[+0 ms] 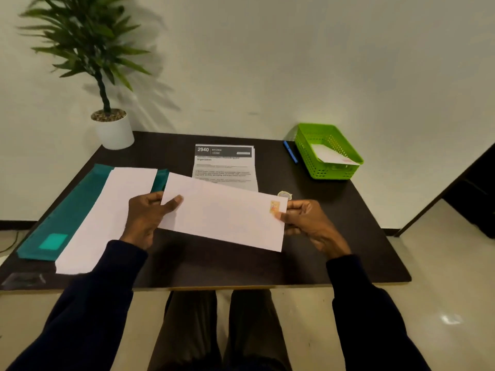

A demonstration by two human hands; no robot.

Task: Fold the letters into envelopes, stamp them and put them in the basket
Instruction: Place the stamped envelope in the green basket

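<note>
A white envelope (223,214) with a small orange stamp (274,207) at its right end is held above the dark table (334,236). My left hand (146,216) grips its left end, thumb on top. My right hand (308,223) pinches the right end, thumb just beside the stamp. A stack of printed letters (225,166) lies behind the envelope. The green basket (328,151) at the back right holds an envelope (332,155).
A pile of white envelopes (107,218) lies on a teal folder (67,210) at the left. A blue pen (290,152) lies beside the basket. A small roll of stamps (284,194) sits behind my right hand. A potted plant (112,129) stands at the back left corner.
</note>
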